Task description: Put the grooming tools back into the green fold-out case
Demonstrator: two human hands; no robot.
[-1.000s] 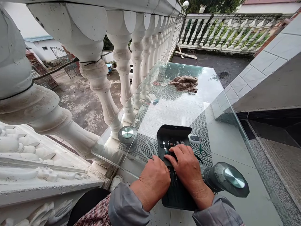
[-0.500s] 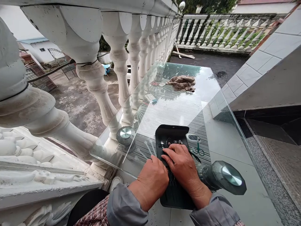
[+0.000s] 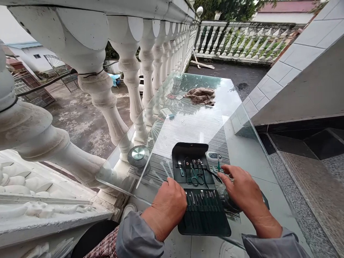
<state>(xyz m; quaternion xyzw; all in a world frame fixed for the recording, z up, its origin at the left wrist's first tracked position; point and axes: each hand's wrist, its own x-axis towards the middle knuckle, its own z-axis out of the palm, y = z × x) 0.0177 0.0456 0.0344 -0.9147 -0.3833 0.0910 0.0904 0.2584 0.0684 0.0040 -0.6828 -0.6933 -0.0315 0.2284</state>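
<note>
A black manicure case [image 3: 201, 220] lies unfolded on the glass table [image 3: 242, 157]. Its upper part holds nail clippers [image 3: 199, 165], green-handled scissors [image 3: 197, 180] and nippers [image 3: 205, 172]; several slim tools [image 3: 202, 199] sit in slots below. Curled against the case's left edge, my left hand [image 3: 168, 204] is closed on it, its fingertips hidden. Right of the case, my right hand [image 3: 244, 191] has thumb and forefinger pinched at the handle of loose green scissors [image 3: 218, 165]. The fingers partly cover that handle.
A grey oval object [image 3: 214, 155] lies beside the case. A brown cloth [image 3: 201, 96] and a small box [image 3: 167, 113] rest farther back on the glass. Faceted table supports [image 3: 138, 154] stand underneath. White balusters [image 3: 131, 68] line the left; a tiled wall [image 3: 285, 64] rises right.
My right hand has moved off the case to the right, onto the loose scissors, uncovering the tools. The left hand stays at the case's edge. The view has shifted slightly right.
</note>
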